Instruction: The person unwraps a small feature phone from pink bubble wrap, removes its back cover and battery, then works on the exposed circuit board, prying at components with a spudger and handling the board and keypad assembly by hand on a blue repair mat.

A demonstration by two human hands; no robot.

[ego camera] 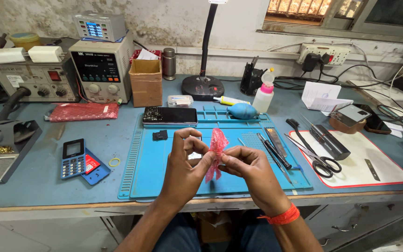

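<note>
While I held the pink bubble-wrap pouch [216,151] above the blue work mat [164,182], my left hand [186,164] and right hand [248,164] both pinched its edges between fingertips. I judged a hard tug could tear it, dropping whatever was inside among the tweezers [272,150] beside it.

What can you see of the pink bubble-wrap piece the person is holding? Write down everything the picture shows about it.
The pink bubble-wrap piece is a small, crumpled strip of translucent pink plastic with a bubbled texture. It hangs roughly upright, wider at the top and narrowing to a twisted lower end. The left hand and the right hand pinch it between their fingers at mid-height, holding it in the air above the blue work mat. Whether anything is wrapped inside cannot be told.
</note>
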